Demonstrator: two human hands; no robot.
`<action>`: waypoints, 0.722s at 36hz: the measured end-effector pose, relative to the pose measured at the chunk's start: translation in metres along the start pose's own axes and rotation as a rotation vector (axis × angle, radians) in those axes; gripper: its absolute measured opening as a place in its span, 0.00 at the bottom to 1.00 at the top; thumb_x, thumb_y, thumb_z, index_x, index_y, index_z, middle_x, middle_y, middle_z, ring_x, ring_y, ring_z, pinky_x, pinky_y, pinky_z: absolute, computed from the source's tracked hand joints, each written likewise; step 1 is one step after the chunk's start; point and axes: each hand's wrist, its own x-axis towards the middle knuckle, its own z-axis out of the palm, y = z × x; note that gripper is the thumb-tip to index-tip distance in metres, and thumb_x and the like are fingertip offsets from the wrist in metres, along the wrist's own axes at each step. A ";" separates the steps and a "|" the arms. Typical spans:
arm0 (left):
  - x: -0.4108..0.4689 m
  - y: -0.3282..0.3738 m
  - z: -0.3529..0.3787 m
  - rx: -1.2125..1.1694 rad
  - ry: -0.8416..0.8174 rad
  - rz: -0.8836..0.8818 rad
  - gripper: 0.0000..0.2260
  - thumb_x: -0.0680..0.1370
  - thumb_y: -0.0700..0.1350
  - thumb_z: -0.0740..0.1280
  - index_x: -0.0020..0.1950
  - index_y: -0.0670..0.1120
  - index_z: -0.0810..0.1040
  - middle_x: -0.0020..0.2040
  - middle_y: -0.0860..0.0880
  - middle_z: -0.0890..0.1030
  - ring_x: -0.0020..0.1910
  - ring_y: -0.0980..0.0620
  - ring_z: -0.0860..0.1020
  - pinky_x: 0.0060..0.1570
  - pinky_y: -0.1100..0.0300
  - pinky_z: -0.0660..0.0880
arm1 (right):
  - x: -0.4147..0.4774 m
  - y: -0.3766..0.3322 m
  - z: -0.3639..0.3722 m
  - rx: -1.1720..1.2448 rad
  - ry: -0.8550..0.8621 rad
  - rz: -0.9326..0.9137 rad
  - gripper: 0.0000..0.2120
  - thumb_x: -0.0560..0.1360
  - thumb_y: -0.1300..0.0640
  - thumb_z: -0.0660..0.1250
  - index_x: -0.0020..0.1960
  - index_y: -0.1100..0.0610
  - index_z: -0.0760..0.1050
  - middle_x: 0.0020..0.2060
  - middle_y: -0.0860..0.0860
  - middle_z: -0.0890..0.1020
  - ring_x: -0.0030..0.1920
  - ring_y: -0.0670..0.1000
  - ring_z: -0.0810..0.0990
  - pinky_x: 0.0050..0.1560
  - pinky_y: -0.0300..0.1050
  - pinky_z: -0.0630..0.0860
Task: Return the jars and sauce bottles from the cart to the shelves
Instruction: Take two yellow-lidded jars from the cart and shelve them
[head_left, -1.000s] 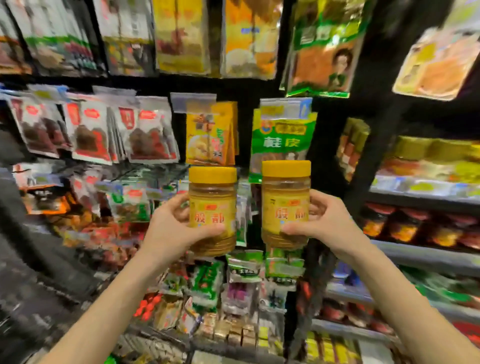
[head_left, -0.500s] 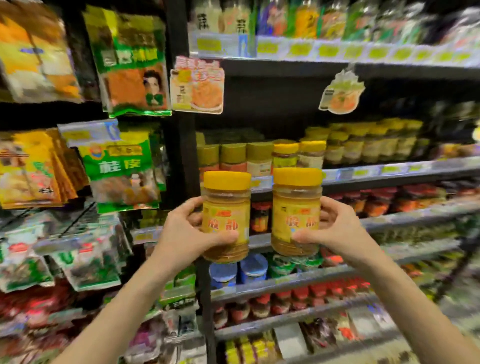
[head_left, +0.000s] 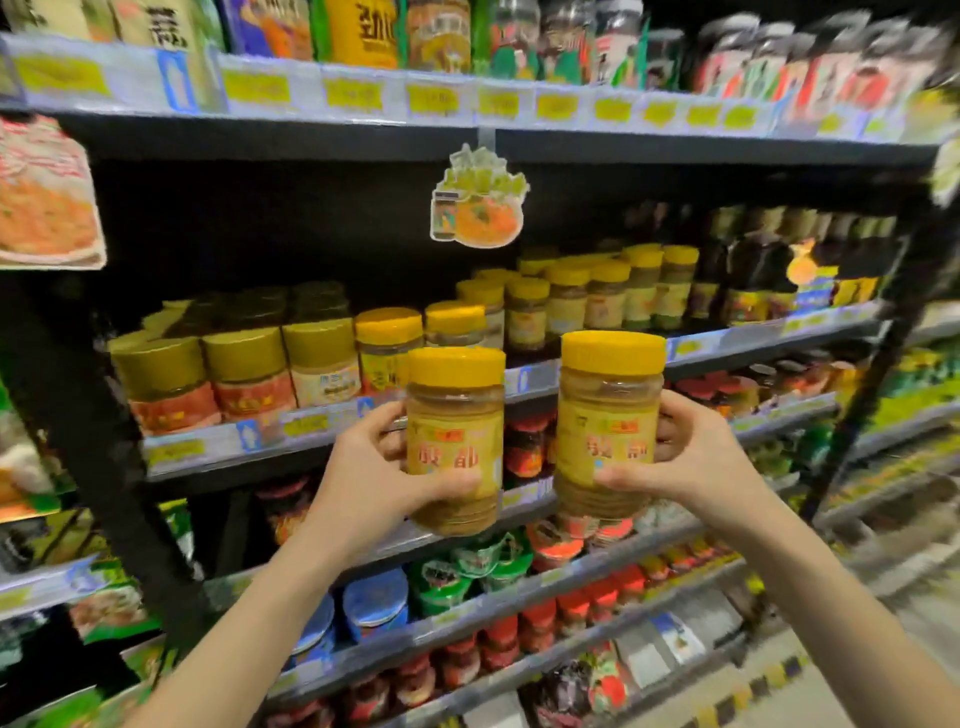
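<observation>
I hold two matching jars upright at chest height in front of the shelves. My left hand (head_left: 371, 480) grips the left jar (head_left: 455, 410), which has a yellow lid, a yellow label and tan paste inside. My right hand (head_left: 685, 460) grips the right jar (head_left: 608, 410), of the same kind. A small gap separates the two jars. Just behind them, a shelf (head_left: 753, 345) carries rows of the same yellow-lidded jars (head_left: 605, 293). The cart is out of view.
Olive-lidded jars (head_left: 244, 371) stand at the left of that shelf, dark sauce bottles (head_left: 748, 270) at its right. A paper tag (head_left: 478, 200) hangs from the top shelf (head_left: 467, 106). Lower shelves hold red-lidded jars and blue tubs (head_left: 374, 603). A black upright (head_left: 104, 457) borders the left.
The view has swung right from the hanging packet rack to the jar shelves, which are now nearer. Both hands keep the same grip on their jars.
</observation>
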 end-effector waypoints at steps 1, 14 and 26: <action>0.007 0.000 0.006 0.005 -0.010 0.001 0.28 0.58 0.36 0.79 0.49 0.58 0.73 0.37 0.60 0.84 0.39 0.61 0.83 0.35 0.69 0.78 | 0.006 0.003 -0.005 -0.001 0.001 -0.003 0.32 0.51 0.58 0.81 0.55 0.56 0.77 0.44 0.49 0.86 0.44 0.48 0.85 0.39 0.38 0.80; 0.087 -0.001 0.044 0.143 0.016 0.073 0.48 0.47 0.58 0.79 0.65 0.50 0.71 0.55 0.51 0.82 0.53 0.54 0.82 0.55 0.49 0.78 | 0.109 0.036 -0.045 0.009 -0.010 -0.022 0.36 0.51 0.58 0.82 0.57 0.54 0.75 0.44 0.52 0.86 0.44 0.49 0.85 0.42 0.40 0.81; 0.123 0.011 0.045 0.140 0.116 0.083 0.45 0.42 0.65 0.79 0.57 0.54 0.75 0.49 0.57 0.85 0.47 0.56 0.84 0.48 0.57 0.80 | 0.189 0.044 -0.051 0.041 -0.091 -0.118 0.29 0.57 0.67 0.78 0.54 0.53 0.74 0.47 0.48 0.83 0.44 0.42 0.84 0.39 0.33 0.79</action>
